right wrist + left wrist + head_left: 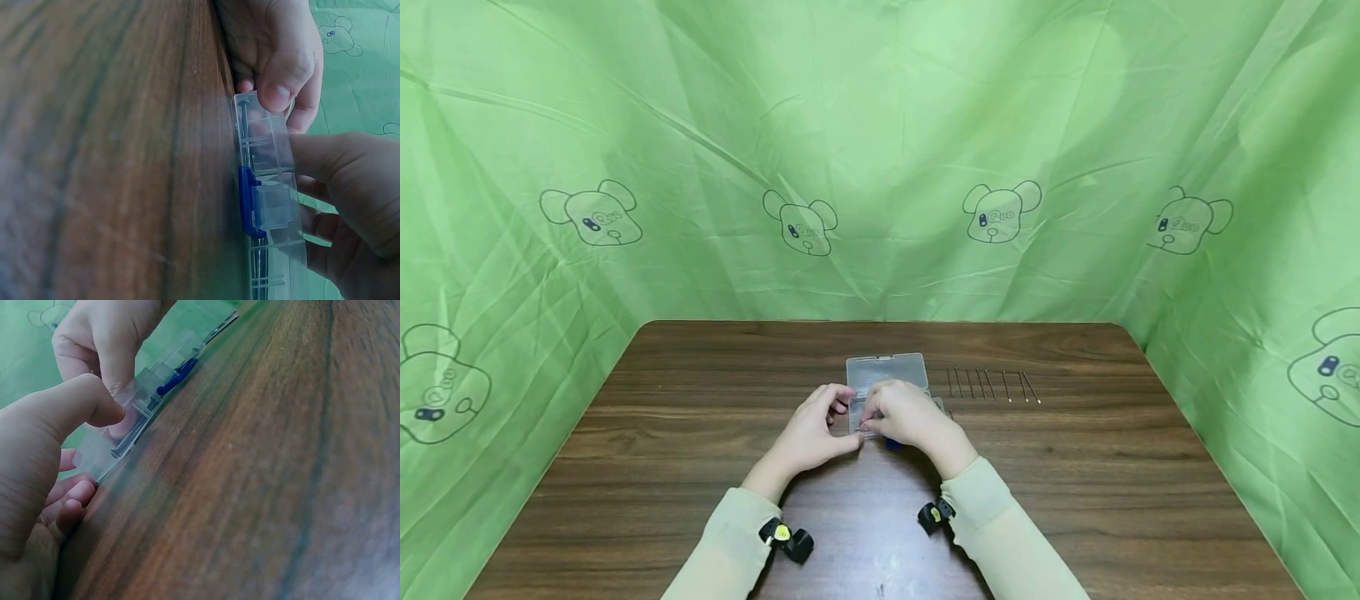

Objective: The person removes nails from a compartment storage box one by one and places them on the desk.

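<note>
A clear plastic box point(917, 365) stands on the table with its lid raised at the back and a blue latch point(248, 203) on its front. My left hand point(812, 432) grips the left end, thumb at the front corner and fingers around the far side. Inside the box my right hand point(912, 414) has its thumb and fingertips together near that same end, pinching at a nail point(245, 128). The clear front wall shows this nail lying lengthwise. More slender metal nails point(259, 269) show in the box's right part. The back of the right hand hides much of the inside from above.
Right of the box, several thin nails point(991, 385) lie apart in a row on the brown wooden table point(700, 375). A green cloth point(887, 275) with mouse-head drawings hangs behind the table and along both sides.
</note>
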The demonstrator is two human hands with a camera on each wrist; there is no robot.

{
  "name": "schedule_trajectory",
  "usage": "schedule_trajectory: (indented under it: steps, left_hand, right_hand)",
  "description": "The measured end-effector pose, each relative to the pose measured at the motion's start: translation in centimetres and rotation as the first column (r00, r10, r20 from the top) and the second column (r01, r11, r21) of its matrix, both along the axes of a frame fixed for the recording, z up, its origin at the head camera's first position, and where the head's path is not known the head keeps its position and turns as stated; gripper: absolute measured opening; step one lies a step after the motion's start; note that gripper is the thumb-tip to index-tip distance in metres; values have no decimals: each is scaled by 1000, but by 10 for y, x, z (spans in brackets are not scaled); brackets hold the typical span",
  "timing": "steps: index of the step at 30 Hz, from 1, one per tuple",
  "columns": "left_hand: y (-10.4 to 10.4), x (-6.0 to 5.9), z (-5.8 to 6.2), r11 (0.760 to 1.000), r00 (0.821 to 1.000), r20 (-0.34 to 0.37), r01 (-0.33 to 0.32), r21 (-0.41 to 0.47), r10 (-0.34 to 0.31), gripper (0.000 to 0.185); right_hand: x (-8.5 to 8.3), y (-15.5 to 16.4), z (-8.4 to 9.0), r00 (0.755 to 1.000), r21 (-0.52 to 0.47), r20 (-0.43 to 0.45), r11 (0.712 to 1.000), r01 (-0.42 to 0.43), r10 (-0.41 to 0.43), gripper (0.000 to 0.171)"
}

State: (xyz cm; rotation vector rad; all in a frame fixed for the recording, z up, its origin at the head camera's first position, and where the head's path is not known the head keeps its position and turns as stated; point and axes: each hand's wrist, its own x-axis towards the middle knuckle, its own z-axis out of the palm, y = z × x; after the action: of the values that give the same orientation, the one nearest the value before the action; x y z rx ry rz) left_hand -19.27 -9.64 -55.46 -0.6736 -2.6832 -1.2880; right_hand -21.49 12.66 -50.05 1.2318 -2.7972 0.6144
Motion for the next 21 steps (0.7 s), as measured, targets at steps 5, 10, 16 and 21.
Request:
schedule_trajectory:
  steps: [5,10,16,21]
  left_hand:
    - [0,0,-1,1000,1000,2,-4,-5,4,65]
    - [1,0,-1,1000,1000,4,-6,-4,6,64]
    - [0,-1,-1,1000,1000,-2,-8,-15,8,64]
    - [0,-2,-1,1000,1000,0,-8,-11,8,64]
  right_hand:
    - [1,0,1,998,39,-66,999,-22,25,6]
    - [2,0,1,994,39,-105,998,-40,43,7]
    - [-1,0,-2,986,46,-147,997,-69,75,6]
    - [-3,0,-4,983,69,-156,994,-90,100,6]
